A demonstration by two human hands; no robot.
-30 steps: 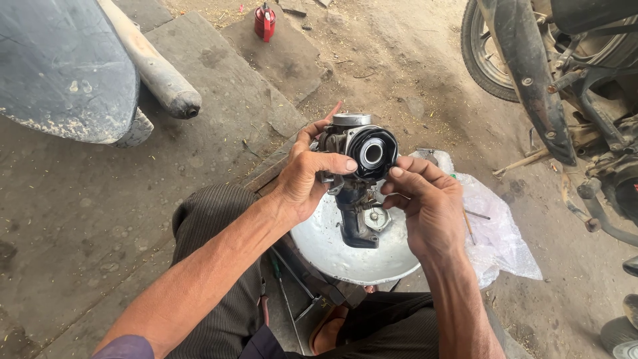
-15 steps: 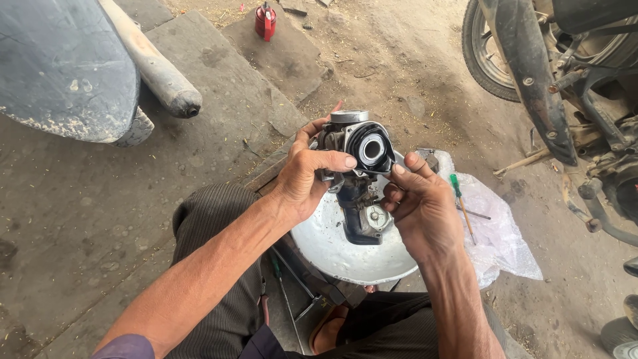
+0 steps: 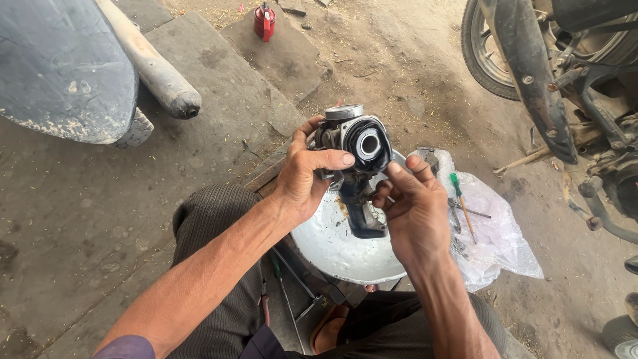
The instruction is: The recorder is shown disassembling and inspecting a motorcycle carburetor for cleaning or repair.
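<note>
Fingers, left hand (image 3: 302, 179): we had them clamped round the left flank of the carburettor (image 3: 352, 156), thumb laid flat across its front and the other fingers wrapped behind.
Fingers, right hand (image 3: 415, 213): we had them pinched together at the carburettor's lower right edge, just under its round mouth; we could not tell whether they gripped a small part there.
Carburettor: we held it upright in the air above the white bowl (image 3: 332, 246), clear of it; the body was grey cast metal with a flat round cap on top, a black ring framing the pale bore that faced us, and a dark block hanging below.
White bowl: round, smooth enamel, stained with rust near the middle, it sat on the ground between our knees, its rim near the clear plastic bag (image 3: 498, 239).
Plastic bag: crumpled and glossy, it lay to the right, with a green-handled screwdriver (image 3: 458, 196) and other small metal tools lying on it.
Open room: rough concrete slabs (image 3: 219, 86) ahead and to the left lay bare, apart from a small red can (image 3: 264, 21) far off.
Edges: a motorcycle (image 3: 551, 86) with its tyre and dark frame crowded the right side; a dusty grey mudguard (image 3: 63, 66) and a pale exhaust pipe (image 3: 156, 73) hung in at upper left, well apart from both hands.
</note>
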